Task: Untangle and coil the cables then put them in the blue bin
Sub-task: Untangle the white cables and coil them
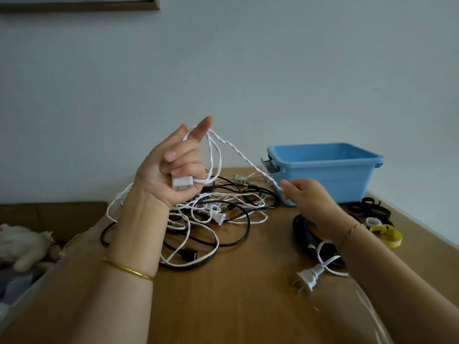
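Left hand (pixel 171 167) is raised at centre-left, palm to camera. Its lower fingers curl over the white connector block (pixel 183 182), while the forefinger and thumb stand up with loops of the white twisted cable (pixel 244 157) hung between them. From there the cable runs taut, down and right, to the right hand (pixel 306 194), which pinches it between thumb and fingertips, the other fingers curled in. Below and behind the left hand lies the tangle (pixel 223 212) of black and white leads, spread on the table. It partly blocks the space between the hands, and the held cable trails back into it. A coiled black cable (pixel 301 227) sits under the right wrist, and a white plug (pixel 308 276) lies just beside that forearm. The blue bin (pixel 330 170) stands at centre-right, behind the right hand; whether it holds anything cannot be seen. Black straps (pixel 370 209) and a yellow strap (pixel 387 235) lie near the bin's front corner. The surface is a brown wooden table (pixel 248 306) set against a pale wall (pixel 248 70). A frame edge (pixel 99 6) shows at upper left and a white soft toy (pixel 22 244) at lower left.
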`<state>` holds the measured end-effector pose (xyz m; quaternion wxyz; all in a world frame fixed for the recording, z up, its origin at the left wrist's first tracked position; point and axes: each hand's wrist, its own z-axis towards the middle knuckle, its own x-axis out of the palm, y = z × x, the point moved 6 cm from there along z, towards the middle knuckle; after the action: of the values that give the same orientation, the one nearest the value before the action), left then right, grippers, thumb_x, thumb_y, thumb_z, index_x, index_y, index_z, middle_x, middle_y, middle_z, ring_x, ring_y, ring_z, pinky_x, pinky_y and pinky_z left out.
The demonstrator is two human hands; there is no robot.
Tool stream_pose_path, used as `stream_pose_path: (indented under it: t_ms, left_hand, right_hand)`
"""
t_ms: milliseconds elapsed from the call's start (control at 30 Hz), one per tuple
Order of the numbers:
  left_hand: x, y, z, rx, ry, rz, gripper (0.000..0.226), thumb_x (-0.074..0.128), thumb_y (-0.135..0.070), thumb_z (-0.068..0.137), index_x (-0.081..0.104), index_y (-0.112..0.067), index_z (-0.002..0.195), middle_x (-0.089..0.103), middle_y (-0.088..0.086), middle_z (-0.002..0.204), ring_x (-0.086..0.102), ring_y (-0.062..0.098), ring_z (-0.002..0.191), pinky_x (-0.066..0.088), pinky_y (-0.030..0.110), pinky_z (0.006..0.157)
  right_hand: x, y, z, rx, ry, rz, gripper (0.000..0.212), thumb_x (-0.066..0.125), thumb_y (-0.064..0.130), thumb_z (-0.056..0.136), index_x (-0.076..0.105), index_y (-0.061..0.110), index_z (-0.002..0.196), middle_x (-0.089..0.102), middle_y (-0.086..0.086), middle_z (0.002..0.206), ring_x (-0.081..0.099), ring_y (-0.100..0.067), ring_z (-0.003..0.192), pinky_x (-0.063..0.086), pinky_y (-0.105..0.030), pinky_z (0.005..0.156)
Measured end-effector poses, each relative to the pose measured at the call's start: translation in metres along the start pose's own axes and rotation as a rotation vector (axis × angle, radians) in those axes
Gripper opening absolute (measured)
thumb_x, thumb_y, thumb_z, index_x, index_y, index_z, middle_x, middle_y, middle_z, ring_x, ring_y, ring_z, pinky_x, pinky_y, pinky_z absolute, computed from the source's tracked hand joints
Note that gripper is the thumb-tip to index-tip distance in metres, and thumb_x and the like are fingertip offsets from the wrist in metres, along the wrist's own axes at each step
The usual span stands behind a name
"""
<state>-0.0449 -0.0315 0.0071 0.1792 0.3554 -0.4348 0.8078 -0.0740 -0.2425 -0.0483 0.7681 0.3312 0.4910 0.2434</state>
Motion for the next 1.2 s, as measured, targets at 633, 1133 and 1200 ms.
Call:
stream_pose_path:
  t_ms: [633, 1133, 1200]
  left_hand:
    - [-0.021, -0.006, 0.007, 0.591, -0.636, 0.498, 0.011, 0.037, -0.023, 0.104, 0.047, -0.019, 0.108, 0.07, 0.004, 0.072, 0.053, 0.011, 0.056, 0.049, 0.049, 0.091]
    - [0.005, 0.052, 0.019, -0.104, -0.484, 1.533, 0.051, 0.024, -0.044, 0.103, 0.063, -0.013, 0.097, 0.05, -0.001, 0.04, 0.038, 0.013, 0.04, 0.04, 0.026, 0.051]
    - [0.009, 0.059, 0.019, -0.164, -0.393, 1.383, 0.051, 0.029, -0.045, 0.099, 0.065, -0.009, 0.102, 0.041, -0.004, 0.036, 0.029, 0.009, 0.034, 0.034, 0.02, 0.042]
  right_hand:
    - [0.046, 0.085, -0.059, -0.373, 0.622, -0.275, 0.047, 0.041, 0.033, 0.1, 0.058, 0.015, 0.061, 0.047, 0.012, 0.041, 0.041, -0.002, 0.041, 0.038, -0.015, 0.056]
    - [-0.041, 0.081, -0.027, -0.469, -0.119, -0.129, 0.009, 0.074, 0.022, 0.079, 0.067, 0.021, 0.074, 0.057, 0.006, 0.06, 0.05, -0.001, 0.052, 0.039, -0.015, 0.052]
    - [-0.045, 0.075, -0.023, -0.443, -0.141, -0.066, 0.012, 0.075, 0.023, 0.078, 0.067, 0.017, 0.071, 0.056, 0.002, 0.055, 0.05, -0.005, 0.047, 0.039, -0.016, 0.049]
